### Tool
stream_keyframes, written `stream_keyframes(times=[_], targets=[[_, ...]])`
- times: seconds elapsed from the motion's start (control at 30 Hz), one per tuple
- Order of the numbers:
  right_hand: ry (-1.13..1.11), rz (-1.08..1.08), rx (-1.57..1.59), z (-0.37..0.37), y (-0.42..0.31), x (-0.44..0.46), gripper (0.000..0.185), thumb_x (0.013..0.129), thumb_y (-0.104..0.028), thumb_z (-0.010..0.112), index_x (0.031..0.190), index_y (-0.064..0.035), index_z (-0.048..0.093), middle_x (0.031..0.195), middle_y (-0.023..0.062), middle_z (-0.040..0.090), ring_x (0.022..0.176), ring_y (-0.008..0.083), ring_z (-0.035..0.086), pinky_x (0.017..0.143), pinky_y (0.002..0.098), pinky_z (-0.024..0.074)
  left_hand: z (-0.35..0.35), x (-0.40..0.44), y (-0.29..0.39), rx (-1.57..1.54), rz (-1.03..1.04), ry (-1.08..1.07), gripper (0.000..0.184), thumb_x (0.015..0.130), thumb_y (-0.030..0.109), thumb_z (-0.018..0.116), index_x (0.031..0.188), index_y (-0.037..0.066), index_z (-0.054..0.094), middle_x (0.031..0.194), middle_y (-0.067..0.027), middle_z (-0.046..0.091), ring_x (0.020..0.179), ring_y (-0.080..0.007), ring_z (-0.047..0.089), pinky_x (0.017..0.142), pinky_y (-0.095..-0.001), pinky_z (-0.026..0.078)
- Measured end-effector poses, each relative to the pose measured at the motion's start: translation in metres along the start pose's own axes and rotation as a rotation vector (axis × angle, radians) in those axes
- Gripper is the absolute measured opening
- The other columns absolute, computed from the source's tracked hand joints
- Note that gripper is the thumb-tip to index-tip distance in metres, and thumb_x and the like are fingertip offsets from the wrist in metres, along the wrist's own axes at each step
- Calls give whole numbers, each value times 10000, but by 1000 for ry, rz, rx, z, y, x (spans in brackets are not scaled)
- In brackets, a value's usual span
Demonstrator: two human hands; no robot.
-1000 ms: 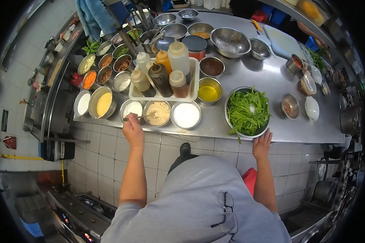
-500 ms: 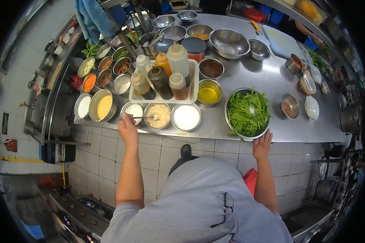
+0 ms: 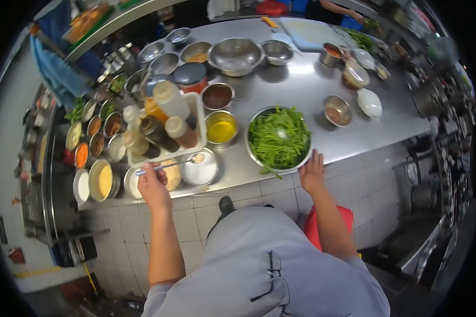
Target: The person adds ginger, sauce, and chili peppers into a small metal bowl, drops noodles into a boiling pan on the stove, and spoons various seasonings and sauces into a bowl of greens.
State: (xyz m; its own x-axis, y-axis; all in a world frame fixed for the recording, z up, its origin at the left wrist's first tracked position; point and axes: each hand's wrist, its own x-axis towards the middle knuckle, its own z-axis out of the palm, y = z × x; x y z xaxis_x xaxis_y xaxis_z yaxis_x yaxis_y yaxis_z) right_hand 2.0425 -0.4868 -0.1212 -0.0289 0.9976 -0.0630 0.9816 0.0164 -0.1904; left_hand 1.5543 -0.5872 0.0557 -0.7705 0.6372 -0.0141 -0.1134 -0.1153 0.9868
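My left hand (image 3: 154,189) is closed on the handle of a metal spoon (image 3: 170,166). Beige powder lies in the spoon's tip, held above a bowl of white granules (image 3: 202,173). Below the handle, partly covered, is a bowl of beige powder (image 3: 173,179); a bowl of white powder (image 3: 133,185) sits left of it, half hidden by my hand. My right hand (image 3: 313,174) rests with fingers stretched out against the near right side of a steel bowl (image 3: 252,154). Leafy greens (image 3: 279,136) fill that bowl, with a small whitish patch on top.
A white tray of squeeze bottles (image 3: 200,124) stands behind the powder bowls. Yellow liquid (image 3: 221,128) and dark sauce (image 3: 217,96) are in pots beside it. A small steel bowl (image 3: 337,111) is at right. Another person's hand (image 3: 354,15) shows at the far edge.
The spoon has come up out of the beige powder with some in it and moved right, over the white granules. My right hand stays at the greens bowl. The view has turned and shifted.
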Motion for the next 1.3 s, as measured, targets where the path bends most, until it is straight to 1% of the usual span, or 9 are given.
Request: stream_keyframes(times=[0.23,0.3,0.33,0.53,0.67,0.73,1.13,1.23,1.3], targets=[[-74,31,11,-19,-9,-5,660,1096,-460,432,1673,-170,296,1786,110,72,1639,386,31,1171,695,310,112,-42,-8,176,272,-449,236,1088,195,639,1164,-17,708,909,-62,731,817,-120,684,727,-261,553],[-91,35,-11,-21,-9,-4,670,1096,-467,430,1681,-179,280,1788,106,67,1641,380,22,1164,705,310,107,-28,-14,369,527,-392,214,1078,146,648,1183,-32,707,976,-79,734,892,-148,706,815,-280,573],[-90,36,-11,-21,-8,-3,670,1096,-467,430,1681,-179,280,1788,106,67,1641,380,22,1164,705,310,100,-22,-15,254,433,-335,209,1085,151,634,1158,-26,719,1023,-88,735,908,-147,705,842,-280,571],[116,-57,-24,12,6,0,635,1065,-398,502,1616,-96,408,1781,112,115,1634,405,84,1175,690,333,-21,20,1,532,589,149,471,1162,355,463,981,-26,672,794,-2,565,711,-66,462,644,-230,397],[185,-125,-48,16,9,1,618,1056,-346,543,1575,-32,430,1755,156,202,1612,446,152,1150,646,404,-73,36,-22,735,682,278,462,1129,334,539,930,-56,686,802,-150,706,734,-282,635,684,-420,494],[208,-160,-22,19,12,2,612,1061,-357,535,1570,-33,432,1756,161,189,1609,454,146,1151,643,402,-82,30,-29,897,419,162,453,1119,352,553,948,-42,694,800,-169,700,728,-296,637,708,-414,512],[70,-112,12,0,2,-2,620,1077,-312,526,1605,-31,366,1739,221,182,1588,512,127,1276,571,257,-111,36,-46,574,277,356,499,1119,413,537,912,-14,693,705,-40,613,657,-138,565,641,-321,484],[53,-67,-49,-3,-2,-1,596,1075,-364,506,1573,-48,417,1756,175,168,1609,466,127,1173,626,388,-113,37,-32,357,169,380,427,1112,413,557,907,51,657,680,9,549,620,-69,487,568,-241,384],[177,-159,-77,20,16,2,599,1059,-359,528,1546,-16,456,1751,181,191,1606,466,146,1203,610,360,-95,34,-15,204,123,323,404,1111,406,563,908,66,643,678,26,532,617,-50,470,554,-215,352]])
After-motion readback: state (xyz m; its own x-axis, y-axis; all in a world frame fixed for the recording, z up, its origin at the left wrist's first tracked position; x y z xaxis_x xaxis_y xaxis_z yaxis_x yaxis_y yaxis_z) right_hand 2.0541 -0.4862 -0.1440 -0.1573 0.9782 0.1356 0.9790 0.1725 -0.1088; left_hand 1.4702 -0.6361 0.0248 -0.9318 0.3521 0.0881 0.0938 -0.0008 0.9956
